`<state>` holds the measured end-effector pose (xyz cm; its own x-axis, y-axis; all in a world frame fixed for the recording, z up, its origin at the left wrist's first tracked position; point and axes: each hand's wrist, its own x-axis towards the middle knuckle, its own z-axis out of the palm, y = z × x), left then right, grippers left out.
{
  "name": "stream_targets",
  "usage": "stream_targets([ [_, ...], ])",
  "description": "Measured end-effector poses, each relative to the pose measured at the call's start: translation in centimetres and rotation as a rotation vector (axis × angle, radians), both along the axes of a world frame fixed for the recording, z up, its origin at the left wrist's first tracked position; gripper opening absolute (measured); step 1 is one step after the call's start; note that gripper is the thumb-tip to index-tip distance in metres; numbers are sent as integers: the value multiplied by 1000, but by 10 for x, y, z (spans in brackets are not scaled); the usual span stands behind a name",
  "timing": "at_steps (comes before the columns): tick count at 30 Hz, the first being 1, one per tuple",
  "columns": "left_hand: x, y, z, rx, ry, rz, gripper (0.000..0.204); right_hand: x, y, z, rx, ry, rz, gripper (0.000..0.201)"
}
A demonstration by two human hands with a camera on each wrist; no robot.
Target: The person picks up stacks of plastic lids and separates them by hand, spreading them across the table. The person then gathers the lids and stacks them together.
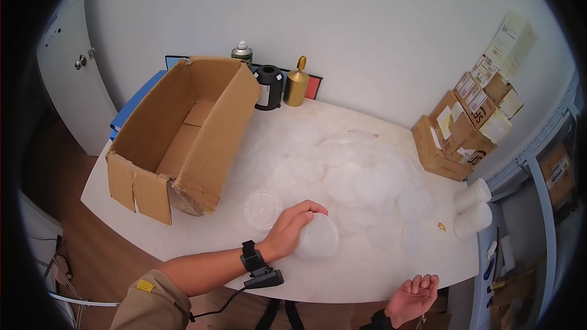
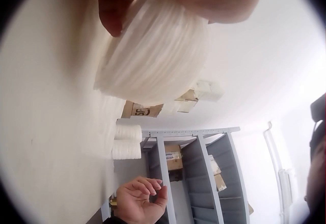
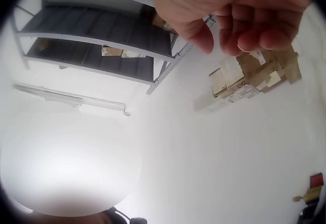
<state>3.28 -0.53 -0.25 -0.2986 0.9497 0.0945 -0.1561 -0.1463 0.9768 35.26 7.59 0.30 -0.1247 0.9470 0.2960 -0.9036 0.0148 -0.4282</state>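
My left hand (image 1: 291,230) grips a thick stack of thin, round, translucent white discs (image 1: 319,236) above the front part of the table. In the left wrist view the stack (image 2: 153,51) shows its many layered edges, with fingers and thumb around it. A loose spread of similar discs (image 1: 367,183) covers the tabletop beyond that hand. Just left of it lies a clear round lid-like piece (image 1: 263,209) with a ridged rim. My right hand (image 1: 413,299) hangs off the table's front right edge, fingers loosely curled, holding nothing; the right wrist view shows its bent fingers (image 3: 260,33) too.
A long cardboard box (image 1: 205,146), open at the top, stands at the table's left. Behind it are a spray can (image 1: 242,52), a black container (image 1: 268,88) and a gold bottle (image 1: 296,85). Two white ridged cylinders (image 1: 472,220) and stacked cartons (image 1: 455,134) occupy the right side.
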Motion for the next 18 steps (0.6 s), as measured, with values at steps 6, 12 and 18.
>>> stream_targets([
  [6,6,3,-7,46,-39,6,33,-40,-24,11,91,-668,-193,14],
  [12,8,2,-7,110,-1,96,30,-125,-9,67,923,-1284,-25,13],
  [18,-3,2,0,139,-3,228,30,-175,18,67,1316,-1350,285,15],
])
